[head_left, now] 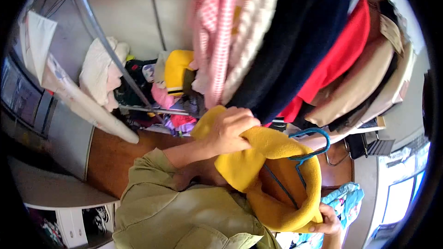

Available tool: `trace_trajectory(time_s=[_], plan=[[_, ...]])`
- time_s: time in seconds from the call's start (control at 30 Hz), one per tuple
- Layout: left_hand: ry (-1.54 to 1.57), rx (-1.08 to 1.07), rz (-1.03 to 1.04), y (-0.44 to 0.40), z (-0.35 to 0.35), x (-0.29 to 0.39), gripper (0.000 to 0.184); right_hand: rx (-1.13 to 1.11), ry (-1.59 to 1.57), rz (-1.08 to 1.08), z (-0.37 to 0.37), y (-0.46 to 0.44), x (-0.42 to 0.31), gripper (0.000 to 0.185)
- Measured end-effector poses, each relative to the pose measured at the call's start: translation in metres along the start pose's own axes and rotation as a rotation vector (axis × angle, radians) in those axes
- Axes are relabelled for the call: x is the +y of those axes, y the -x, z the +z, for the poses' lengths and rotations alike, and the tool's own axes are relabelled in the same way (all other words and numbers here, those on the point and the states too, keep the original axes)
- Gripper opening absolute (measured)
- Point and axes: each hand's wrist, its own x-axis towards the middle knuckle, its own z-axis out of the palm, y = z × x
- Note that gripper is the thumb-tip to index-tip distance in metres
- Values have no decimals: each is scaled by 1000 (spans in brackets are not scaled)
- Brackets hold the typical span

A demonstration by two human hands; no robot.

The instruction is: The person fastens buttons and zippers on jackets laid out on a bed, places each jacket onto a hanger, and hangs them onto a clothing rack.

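A yellow fleece garment [272,143] spreads in front of my chest, its wide collar opening facing up. My left hand [233,129] is closed on the fabric at its upper left edge. At the lower right, my right hand [326,221] pinches the garment's rim, with its fingers partly hidden by cloth. A blue wire hanger [327,143] sits in the collar, its hook sticking out at the upper right and its arms running down inside. The garment's lower part is out of sight.
Ahead, a metal rack [99,32] carries hanging clothes, among them a navy garment [304,32] and a red one [339,60]. Heaped clothes [157,83] lie beyond its lower bar. An ironing board [87,97] leans at left. Blue clothing [348,198] lies at the lower right.
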Motion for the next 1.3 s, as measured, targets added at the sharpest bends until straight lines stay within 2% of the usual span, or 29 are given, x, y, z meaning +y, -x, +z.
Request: trace_trajectory(time_s=[0.13, 0.2, 0.27, 0.33, 0.4, 0.43, 0.47, 0.57, 0.67, 0.73, 0.8, 0.9, 1.0, 1.1, 1.2, 1.27, 1.3], plan=[[-78, 148, 82, -4, -52, -25, 29, -226, -15, 136, 39, -60, 3, 67], [-200, 200, 126, -7, -87, -35, 32, -107, -309, 66, 78, -81, 5, 77], [-281, 224, 139, -9, -122, -44, 32, -145, -311, -78, 116, -108, -13, 79], [-388, 269, 206, -17, -153, -51, 32, -317, -167, -236, 135, -124, -31, 75], [-417, 325, 201, -34, -179, -57, 32, -311, -191, -325, 150, -140, -45, 73], [-415, 371, 111, -42, -186, -61, 40, -303, -204, -325, 161, -146, -60, 72], [-412, 414, 20, -49, -191, -62, 48, -254, -153, -439, 175, -155, -76, 73], [-96, 588, -160, -54, -203, -49, 80, -211, -270, -537, 197, -183, -99, 73], [-175, 538, 37, 17, -174, -24, 102, -262, -348, -606, 212, -210, -118, 72], [-129, 363, -81, 80, -138, 0, 110, -299, -497, -628, 231, -226, -131, 70], [-170, 259, -234, 147, -88, -6, 109, -338, -491, -623, 238, -242, -134, 75], [-623, 172, -548, 177, -53, -26, 103, -369, -483, -588, 251, -261, -136, 69], [-551, 571, -762, 165, -53, -71, 94, -432, -491, -540, 260, -267, -140, 66], [-183, 870, -849, 150, -66, -119, 73, -506, -468, -537, 257, -281, -138, 66], [-74, 747, -849, 128, -94, -142, 53, -532, -511, -552, 253, -297, -148, 66], [-232, 888, -662, 114, -106, -166, 45, -554, -571, -584, 252, -314, -163, 66], [-213, 955, -623, 109, -112, -180, 43, -503, -573, -563, 250, -317, -173, 65]])
